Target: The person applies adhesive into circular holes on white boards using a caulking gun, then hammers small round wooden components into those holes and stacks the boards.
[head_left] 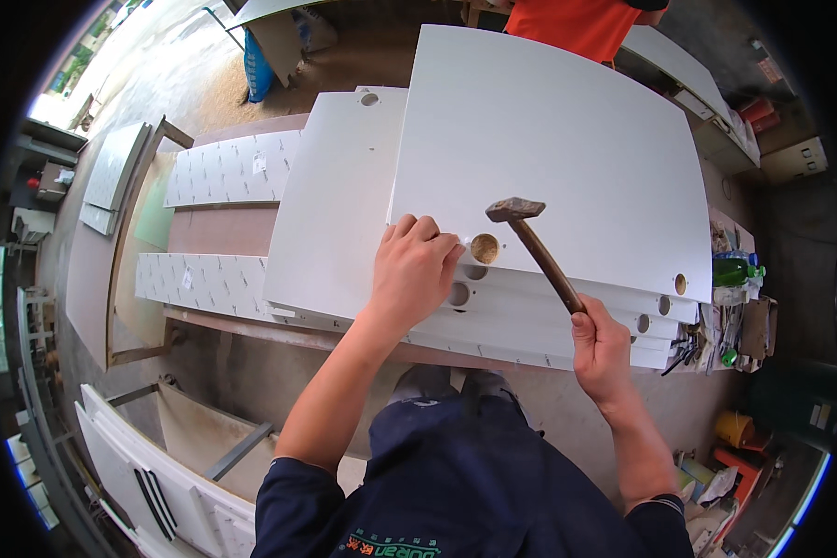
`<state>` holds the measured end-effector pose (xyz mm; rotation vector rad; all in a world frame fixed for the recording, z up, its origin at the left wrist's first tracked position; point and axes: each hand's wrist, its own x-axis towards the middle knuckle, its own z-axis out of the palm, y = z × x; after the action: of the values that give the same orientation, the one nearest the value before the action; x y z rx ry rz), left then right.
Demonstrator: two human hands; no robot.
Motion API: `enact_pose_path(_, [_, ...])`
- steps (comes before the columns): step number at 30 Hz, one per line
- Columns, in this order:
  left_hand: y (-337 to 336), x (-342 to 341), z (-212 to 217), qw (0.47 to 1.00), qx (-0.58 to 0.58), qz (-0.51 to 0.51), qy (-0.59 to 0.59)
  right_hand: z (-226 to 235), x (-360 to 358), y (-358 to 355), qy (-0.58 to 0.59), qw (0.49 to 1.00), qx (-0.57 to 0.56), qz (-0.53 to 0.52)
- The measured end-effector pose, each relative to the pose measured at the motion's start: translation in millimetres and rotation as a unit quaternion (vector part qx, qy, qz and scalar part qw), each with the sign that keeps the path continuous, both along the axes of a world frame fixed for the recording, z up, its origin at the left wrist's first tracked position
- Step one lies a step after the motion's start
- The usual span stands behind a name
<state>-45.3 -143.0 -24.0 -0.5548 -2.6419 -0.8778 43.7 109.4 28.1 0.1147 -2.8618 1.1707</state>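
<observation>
My right hand [604,349] grips the wooden handle of a hammer [549,256], whose metal head is raised above a white panel [549,139]. That panel lies on top of a stack of white panels [549,321] with round holes near their front edges. My left hand [409,270] is closed in a pinch at the top panel's near left corner, beside a round hole [484,247] with a bare brown bottom. Whatever its fingertips hold is too small to make out. The hammer head is just beyond the hole, right of my left fingers.
Left on the workbench [223,228] lie patterned white strips [219,167]. Bottles [737,270] and hand tools [688,346] crowd the bench's right end. A person in an orange shirt [567,28] stands across the bench. White door panels [149,474] lean at the lower left.
</observation>
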Motion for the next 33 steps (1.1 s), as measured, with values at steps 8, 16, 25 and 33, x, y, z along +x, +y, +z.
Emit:
enact_pose_path(8, [2.8,1.3,1.2,1.000,0.001,0.005,-0.007,-11.0,-3.3,-10.3,0.035,0.997,0.054,0.032])
enact_pose_path(16, [-8.0,3.5,5.6,1.000,0.008,0.014,-0.017,-11.4,-13.7,-4.0,0.005,0.996,0.075,0.050])
enact_pose_path(25, [-26.3,24.8,9.4,0.997,0.053,0.040,-0.038,-0.9,-16.4,-6.5,0.024,0.995,0.087,0.049])
enact_pose_path(33, [-30.1,52.4,4.5,0.995,0.086,0.028,-0.037,3.1,-2.7,4.2,0.022,0.990,0.125,0.064])
